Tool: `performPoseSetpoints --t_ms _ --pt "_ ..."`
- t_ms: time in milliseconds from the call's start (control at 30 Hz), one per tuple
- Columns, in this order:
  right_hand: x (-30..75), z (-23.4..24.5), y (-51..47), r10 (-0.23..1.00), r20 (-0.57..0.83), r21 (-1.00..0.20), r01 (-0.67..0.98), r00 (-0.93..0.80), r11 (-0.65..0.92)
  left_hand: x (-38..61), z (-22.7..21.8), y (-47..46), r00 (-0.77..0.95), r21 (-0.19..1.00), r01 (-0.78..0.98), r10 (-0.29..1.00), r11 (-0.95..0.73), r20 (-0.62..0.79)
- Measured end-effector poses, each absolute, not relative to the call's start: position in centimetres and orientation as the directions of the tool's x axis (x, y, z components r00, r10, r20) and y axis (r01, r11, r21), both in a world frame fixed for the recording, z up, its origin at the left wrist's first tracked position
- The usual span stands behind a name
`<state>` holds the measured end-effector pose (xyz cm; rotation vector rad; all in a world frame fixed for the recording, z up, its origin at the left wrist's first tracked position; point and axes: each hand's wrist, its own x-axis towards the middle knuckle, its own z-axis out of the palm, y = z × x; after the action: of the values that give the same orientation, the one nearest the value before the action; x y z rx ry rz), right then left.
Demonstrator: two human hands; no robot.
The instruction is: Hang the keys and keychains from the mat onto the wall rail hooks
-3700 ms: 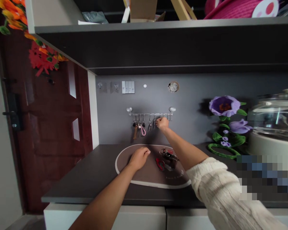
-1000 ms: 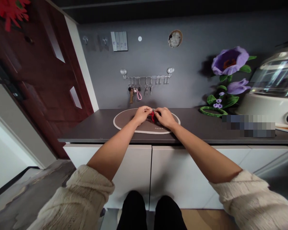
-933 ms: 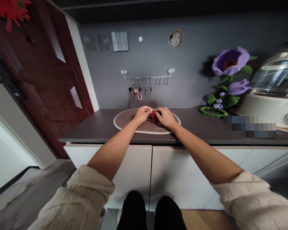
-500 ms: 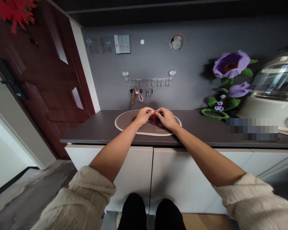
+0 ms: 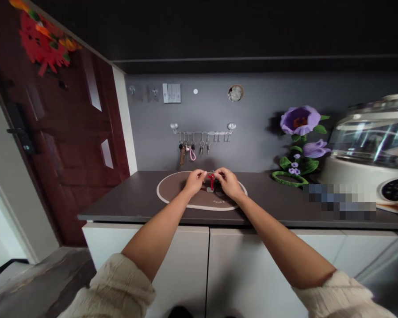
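Note:
Between my fingertips, just above the oval mat [image 5: 172, 190], hangs a key ring [image 5: 211, 172] with a red cord [image 5: 212, 182]. A small silvery piece dangles below the cord, too small to name surely. My left hand [image 5: 195, 182] pinches the ring from the left, thumb and fingers closed. From the other side my right hand [image 5: 228, 182] is also closed on it in a pinch. Dark bits beside the right fingers are partly hidden. On the wall behind, a clear hook rack [image 5: 204, 132] carries several keys [image 5: 202, 147] and a pink loop [image 5: 192, 153].
Purple plush flowers [image 5: 300, 121] on a green base stand to the right, beside a white appliance [image 5: 361, 170] with a clear lid. A dark cabinet [image 5: 239, 31] overhangs the grey counter [image 5: 119, 203]. At the left is a dark red door [image 5: 76, 132].
The camera view has tilted up, so everything sits lower in the picture. My hands have moved slightly apart, and the red cord with the silvery piece shows more clearly between them.

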<state>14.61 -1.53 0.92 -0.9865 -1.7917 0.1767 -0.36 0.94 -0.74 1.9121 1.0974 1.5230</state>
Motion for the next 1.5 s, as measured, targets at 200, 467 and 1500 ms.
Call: performPoseSetpoints --t_ms 200,467,1500 --pt "14.9 0.8 -0.9 0.759 0.648 -0.707 0.322 -0.064 0.63 -0.4 -0.9 1.1 0.063 0.635 0.55 0.785 -0.543 0.617" --pt "14.4 3.5 0.0 0.875 0.484 -0.874 -0.053 -0.03 0.482 -0.4 -1.4 2.1 0.038 0.713 0.49 0.829 -0.502 0.557" --pt "12.0 10.8 10.9 0.906 0.254 -0.938 -0.144 0.338 0.316 -0.2 -2.2 3.0 0.051 0.777 0.42 0.867 -0.469 0.496"
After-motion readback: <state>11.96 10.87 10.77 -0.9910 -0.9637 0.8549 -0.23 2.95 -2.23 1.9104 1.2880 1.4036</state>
